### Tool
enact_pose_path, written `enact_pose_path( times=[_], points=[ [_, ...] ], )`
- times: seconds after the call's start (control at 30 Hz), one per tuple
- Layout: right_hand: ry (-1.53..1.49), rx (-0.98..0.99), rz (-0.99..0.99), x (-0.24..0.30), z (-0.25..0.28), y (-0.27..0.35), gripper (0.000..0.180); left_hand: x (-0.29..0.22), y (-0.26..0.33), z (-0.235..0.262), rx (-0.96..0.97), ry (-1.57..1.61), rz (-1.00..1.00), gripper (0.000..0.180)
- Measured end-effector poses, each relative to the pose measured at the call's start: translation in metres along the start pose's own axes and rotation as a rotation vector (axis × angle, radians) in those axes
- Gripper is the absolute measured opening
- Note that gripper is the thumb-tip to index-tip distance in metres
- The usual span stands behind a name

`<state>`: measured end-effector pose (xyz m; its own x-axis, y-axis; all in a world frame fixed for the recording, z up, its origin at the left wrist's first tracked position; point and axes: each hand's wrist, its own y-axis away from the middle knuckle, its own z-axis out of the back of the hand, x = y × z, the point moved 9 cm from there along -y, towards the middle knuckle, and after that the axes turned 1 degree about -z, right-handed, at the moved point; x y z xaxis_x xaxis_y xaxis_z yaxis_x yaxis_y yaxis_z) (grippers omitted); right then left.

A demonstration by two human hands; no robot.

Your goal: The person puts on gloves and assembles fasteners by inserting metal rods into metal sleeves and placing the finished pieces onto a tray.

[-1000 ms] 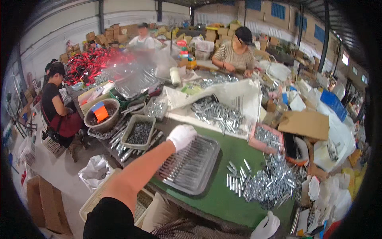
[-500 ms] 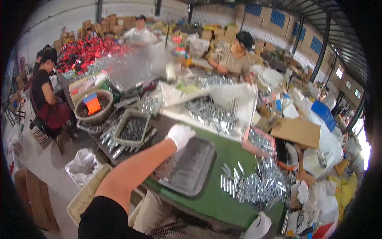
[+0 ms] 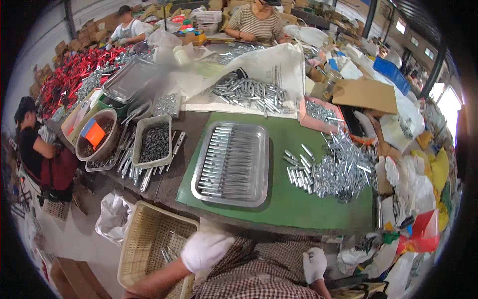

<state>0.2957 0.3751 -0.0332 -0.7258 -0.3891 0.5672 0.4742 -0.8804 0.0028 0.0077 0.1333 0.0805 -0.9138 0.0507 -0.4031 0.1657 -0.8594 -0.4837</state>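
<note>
My left hand [image 3: 206, 251], in a white glove, is over the checked cloth on my lap, beside a cream plastic basket [image 3: 130, 234]. Its fingers stretch to the right, and nothing shows in them. My right hand [image 3: 314, 265], also gloved in white, rests at the right side of the lap with curled fingers and no visible thing inside. Ahead of both hands, a clear plastic tray [image 3: 265, 164] on a green mat [image 3: 318, 212] bears slim metal tubes [image 3: 226, 162] laid side by side in rows. Right of it lies a heap of similar loose metal pieces [image 3: 343, 172].
A small bin of dark screws [image 3: 153, 142] and a round tub with an orange scoop [image 3: 93, 133] stand left. Behind the mat, more metal pieces [image 3: 251, 92] lie on a white sack. A pink box [image 3: 318, 115] is right. People [image 3: 256, 22] work across the table.
My left hand has left the tray's far left edge and come back toward my lap. My right hand stays near the table's front edge. The head view has turned and shifted.
</note>
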Motion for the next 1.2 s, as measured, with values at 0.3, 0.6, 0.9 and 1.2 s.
enact_pose_path(
  times=[0.3, 0.6, 0.9, 1.2],
  points=[
    [-0.09, -0.156, -0.082, -0.098, 0.039, 0.05, 0.01, 0.022, 0.082, -0.092, 0.304, -0.062, 0.192, 0.017],
    [-0.199, -0.147, -0.097, -0.085, 0.05, 0.033, 0.015, 0.01, 0.022, -0.064, 0.56, -0.254, 0.457, 0.016],
    [-0.271, -0.084, -0.09, -0.105, 0.019, -0.007, 0.008, 0.04, -0.136, 0.078, 0.007, -0.242, 0.41, 0.02],
    [-0.262, -0.133, -0.132, -0.118, 0.016, -0.021, 0.008, 0.261, -0.222, 0.005, -0.003, -0.359, 0.485, 0.047]
  ],
)
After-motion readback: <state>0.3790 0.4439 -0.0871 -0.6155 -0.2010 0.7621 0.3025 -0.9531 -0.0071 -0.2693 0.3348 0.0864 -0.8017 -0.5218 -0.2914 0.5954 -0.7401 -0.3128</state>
